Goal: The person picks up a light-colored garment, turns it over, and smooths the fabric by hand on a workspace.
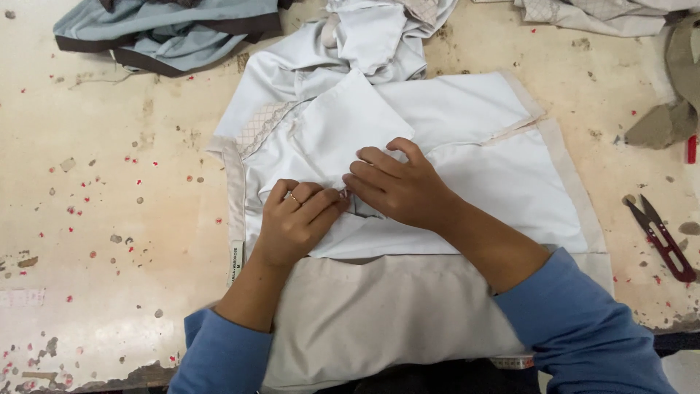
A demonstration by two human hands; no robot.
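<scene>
Hands: left hand (297,219), right hand (397,188) pinching white garment (467,153), apparently; red snips (662,237) right, well apart.

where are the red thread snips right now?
In the head view, the red snips lie on the worn table at the far right edge, just right of the white garment, untouched by either hand.

Blue long sleeves (583,321), finger ring (293,197)

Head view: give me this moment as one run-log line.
left hand: pinching white garment | right hand: pressing same fold | red thread snips: on table, right, untouched | grey-blue garment: top left
</scene>
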